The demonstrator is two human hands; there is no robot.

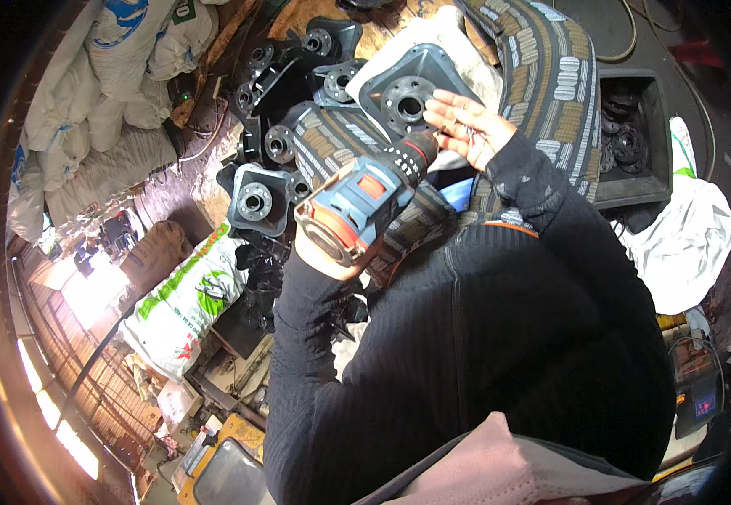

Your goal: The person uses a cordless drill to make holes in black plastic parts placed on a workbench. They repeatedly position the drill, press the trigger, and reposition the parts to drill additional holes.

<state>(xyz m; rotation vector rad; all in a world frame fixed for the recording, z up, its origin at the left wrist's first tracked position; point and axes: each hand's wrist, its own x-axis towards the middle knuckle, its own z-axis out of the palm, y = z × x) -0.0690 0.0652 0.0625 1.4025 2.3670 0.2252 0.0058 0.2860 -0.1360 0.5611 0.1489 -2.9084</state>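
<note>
My left hand (319,257) is closed around a blue and orange cordless drill (364,198), mostly hidden beneath its body. The drill's black chuck points up and to the right. Beside its tip, my right hand (471,128) is turned palm up with fingers stretched out. Small thin dark pieces, perhaps screws, show at its palm; I cannot make them out surely. Just past the fingers, a black square plastic part with a round flanged hub (407,103) rests tilted on a white sack (443,32) by my patterned trouser legs (550,84).
Several similar black parts (258,200) are piled at the left. A black crate (662,189) holding dark round pieces stands at the right, near a white plastic bag (685,244). Stuffed white sacks (113,67) fill the upper left. A green-and-white sack (185,307) lies lower left.
</note>
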